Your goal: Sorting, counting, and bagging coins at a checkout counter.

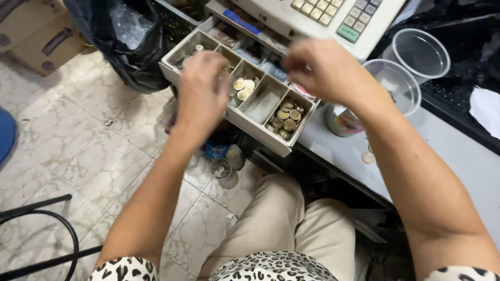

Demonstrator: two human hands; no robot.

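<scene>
From the head view, I look down at an open cash drawer that sticks out from under a grey cash register. My left hand hangs over the coin compartments near the drawer's left end, its back toward me and its fingers curled downward; they are blurred and hidden by the hand itself, so I cannot tell whether they pinch anything. My right hand sits farther right, over the far edge of the drawer where the note slots lie, with its fingertips bunched together; what they press on, if anything, is hidden. Between my two hands a compartment holds silver coins, the next one to the right looks bare, and the rightmost one holds brass-coloured coins. To the right of the drawer, on the grey counter, stand two clear plastic cups, one nearer and one farther, with a small tin just beside the nearer cup. A single coin lies on the counter near my right forearm. Far left, a black plastic bag rests on the tiled floor
</scene>
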